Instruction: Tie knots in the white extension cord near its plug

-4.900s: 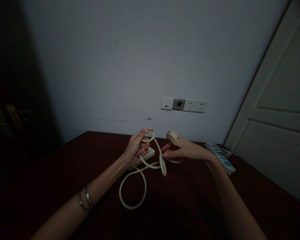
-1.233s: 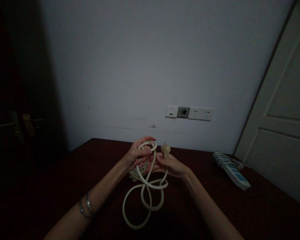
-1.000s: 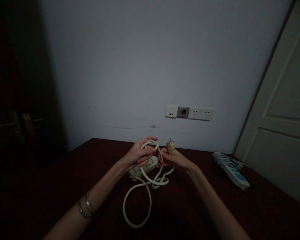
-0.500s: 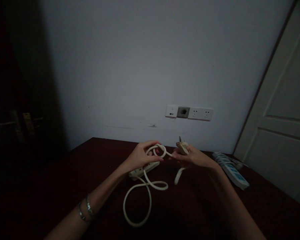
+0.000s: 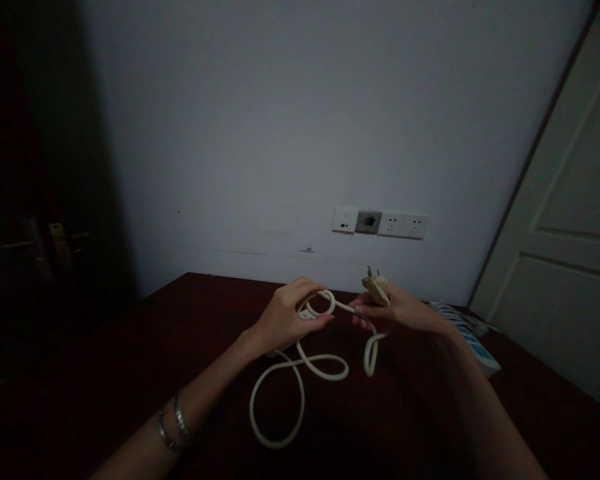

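A cream cable [image 5: 313, 369] is held up between two hands above the near middle of the dark red tabletop [image 5: 190, 333]. By the left hand [image 5: 290, 312], a small coil is grasped, with the thumb beneath and the fingers curved over its far side. From that coil a short stretch is led to the right, where it is pinched between the thumb and fingers of the right hand [image 5: 405, 308]. The plug [image 5: 377, 291] is carried on top of the right hand, its prongs pointed up toward the wall [image 5: 260, 147]. Below this hand a narrow bight of cable is left hanging, and below the left hand two wider loops are formed, crossing each other toward the near side.

Behind the left hand a cream power strip [image 5: 307, 314] is almost wholly hidden. Two bracelets [image 5: 181, 417] are worn on the left forearm.

At the far right of the tabletop a blue-and-white power strip [image 5: 485, 360], partly covered by the right forearm, is seen with a pale cord [image 5: 447, 312] wound about its far end. A row of wall sockets [image 5: 403, 225] is mounted above the far edge, and the right side is bounded by a panelled door [image 5: 575, 287].
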`<move>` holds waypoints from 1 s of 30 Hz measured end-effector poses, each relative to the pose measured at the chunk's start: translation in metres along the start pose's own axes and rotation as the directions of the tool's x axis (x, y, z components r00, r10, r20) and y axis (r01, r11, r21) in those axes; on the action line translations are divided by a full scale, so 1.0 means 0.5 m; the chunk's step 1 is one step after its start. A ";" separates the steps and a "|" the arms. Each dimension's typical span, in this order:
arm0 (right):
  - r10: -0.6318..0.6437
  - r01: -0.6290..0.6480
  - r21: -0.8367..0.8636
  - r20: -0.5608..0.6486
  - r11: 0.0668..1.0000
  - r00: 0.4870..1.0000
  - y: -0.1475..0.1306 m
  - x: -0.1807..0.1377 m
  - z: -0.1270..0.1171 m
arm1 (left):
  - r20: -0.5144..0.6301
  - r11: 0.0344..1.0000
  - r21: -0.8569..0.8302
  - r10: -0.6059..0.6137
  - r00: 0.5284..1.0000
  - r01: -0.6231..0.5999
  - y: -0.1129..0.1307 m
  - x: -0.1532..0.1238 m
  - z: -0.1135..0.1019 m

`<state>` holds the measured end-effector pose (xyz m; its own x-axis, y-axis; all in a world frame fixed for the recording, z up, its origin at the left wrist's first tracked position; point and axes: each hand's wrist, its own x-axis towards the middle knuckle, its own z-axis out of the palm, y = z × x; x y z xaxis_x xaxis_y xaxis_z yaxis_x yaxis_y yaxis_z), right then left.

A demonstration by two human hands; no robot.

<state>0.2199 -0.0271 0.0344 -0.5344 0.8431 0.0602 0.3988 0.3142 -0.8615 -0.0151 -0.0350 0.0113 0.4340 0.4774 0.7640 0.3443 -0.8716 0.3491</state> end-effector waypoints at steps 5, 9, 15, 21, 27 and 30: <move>0.035 -0.036 -0.064 -0.026 0.997 0.999 -0.001 -0.008 -0.005 | 0.088 0.999 -0.031 0.027 0.996 -0.024 -0.009 -0.003 0.000; 0.065 -0.064 -0.077 0.013 0.995 0.998 -0.006 -0.011 0.000 | 0.155 0.997 -0.038 0.072 0.985 -0.066 -0.013 -0.009 0.007; 0.106 -0.103 -0.094 0.023 0.990 0.994 -0.015 -0.002 0.018 | 0.179 0.990 -0.025 0.142 0.974 -0.139 -0.021 -0.020 0.031; 0.033 -0.033 0.001 0.042 0.999 0.999 -0.011 0.008 0.027 | 0.072 0.987 -0.069 0.153 0.986 -0.148 -0.020 -0.028 0.054; -0.025 0.012 0.184 0.070 0.983 0.997 -0.005 0.021 0.035 | -0.052 0.981 -0.085 0.173 0.984 -0.177 -0.022 -0.029 0.059; -0.005 -0.010 0.217 0.069 0.976 0.998 0.011 0.031 0.029 | -0.054 0.988 -0.056 0.142 0.988 -0.145 -0.025 -0.027 0.053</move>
<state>0.2031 -0.0185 0.0232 -0.5867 0.8093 0.0295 0.2333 0.2038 -0.9508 -0.0031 -0.0274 -0.0177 0.4328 0.3420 0.8341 0.2309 -0.9364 0.2642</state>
